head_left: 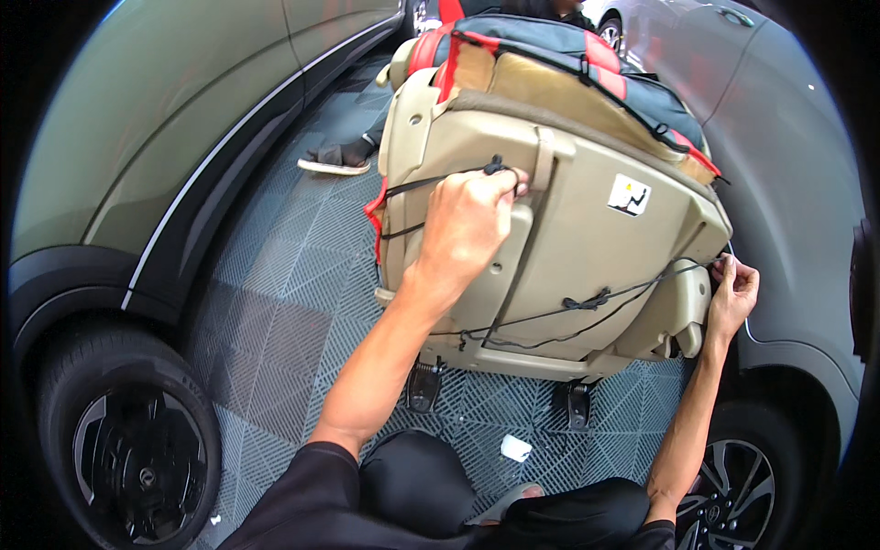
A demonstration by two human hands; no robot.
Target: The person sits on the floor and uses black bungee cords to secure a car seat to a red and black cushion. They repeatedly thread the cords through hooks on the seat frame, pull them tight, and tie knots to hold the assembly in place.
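Observation:
A removed car seat stands before me, its beige plastic back shell turned my way. Over it hangs a blue, red and tan seat cover with black elastic cords strung across the shell. My left hand is closed on a black cord in front of the upper left part of the shell, near a dark knot. At the seat's right edge my right hand pinches the end of a cord that runs down left across the shell. A second knot lies low on the shell.
A green-grey car stands on the left and a silver car on the right. Another person's foot in a shoe is beyond the seat's left side. A small white piece lies on the grey tiled floor.

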